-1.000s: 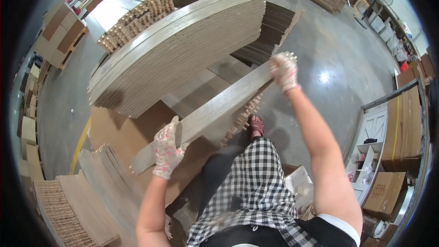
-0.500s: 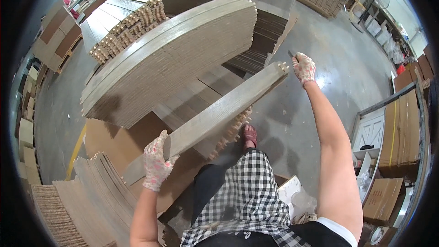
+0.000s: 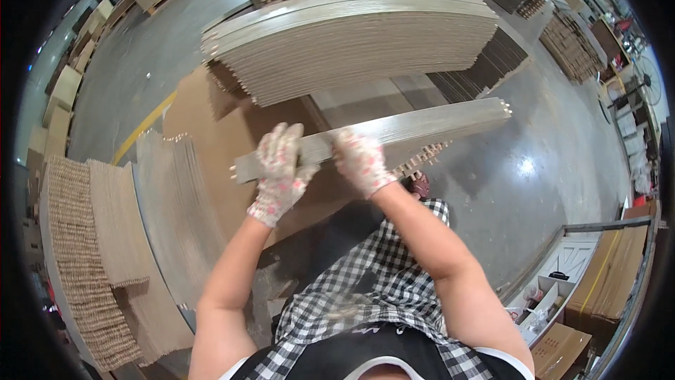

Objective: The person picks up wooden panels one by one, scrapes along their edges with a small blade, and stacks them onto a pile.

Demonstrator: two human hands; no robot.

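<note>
A long grey wood-grain board [image 3: 436,121] with pale pegs at its ends slants across in front of me. My left hand [image 3: 279,172], in a white glove with pink spots, is closed around it near its left end. My right hand [image 3: 362,162], gloved the same way, rests over the board just right of the left hand. Its fingers are curled and slightly blurred, and whatever they hold is hidden. Below the board, a row of pegged ends [image 3: 422,160] shows from other boards lying lower. One sandalled foot [image 3: 420,184] stands near them.
A tall stack of similar boards [image 3: 358,46] stands just beyond. More upright boards [image 3: 169,204] and pegged bundles [image 3: 88,260] stand at the left on brown cardboard [image 3: 204,109]. Dark boards [image 3: 485,60] lie right of the stack. A metal-framed cart with cartons [image 3: 605,267] is at the right.
My right hand has come left from beyond the board's far end, where it held a small dark tool, onto the board beside my left hand. The view has turned, and the board lies more level.
</note>
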